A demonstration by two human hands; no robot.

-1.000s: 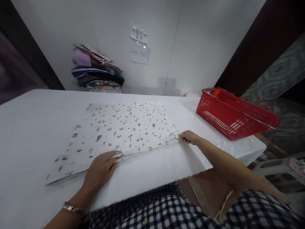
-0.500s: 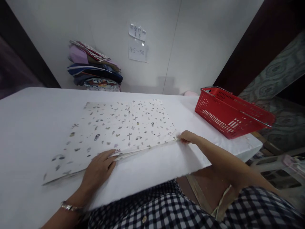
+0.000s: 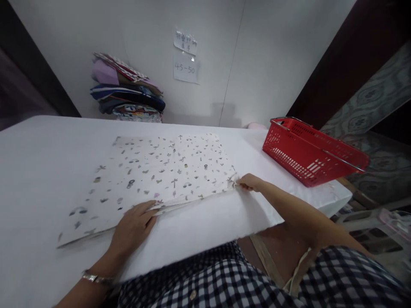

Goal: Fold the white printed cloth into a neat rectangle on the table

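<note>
A white cloth (image 3: 154, 175) printed with small palms, rainbows and leaves lies folded in layers on the table. Along its near edge rests my left hand (image 3: 136, 220), fingers stretched flat over the fabric and the thumb by the layered fold. At the near right corner, my right hand (image 3: 249, 182) is closed in a pinch on the cloth, which bunches up slightly at the fingertips. The fingers' undersides are hidden.
A red plastic basket (image 3: 308, 149) with metal handles stands at the table's right end. Behind the white-covered table (image 3: 199, 231), a stack of folded fabrics (image 3: 128, 92) sits against the wall at the left. Paper signs (image 3: 186, 68) hang on the wall.
My right hand has shifted slightly left, and the cloth's near right corner has crumpled inward with it. My left hand stays in the same spot.
</note>
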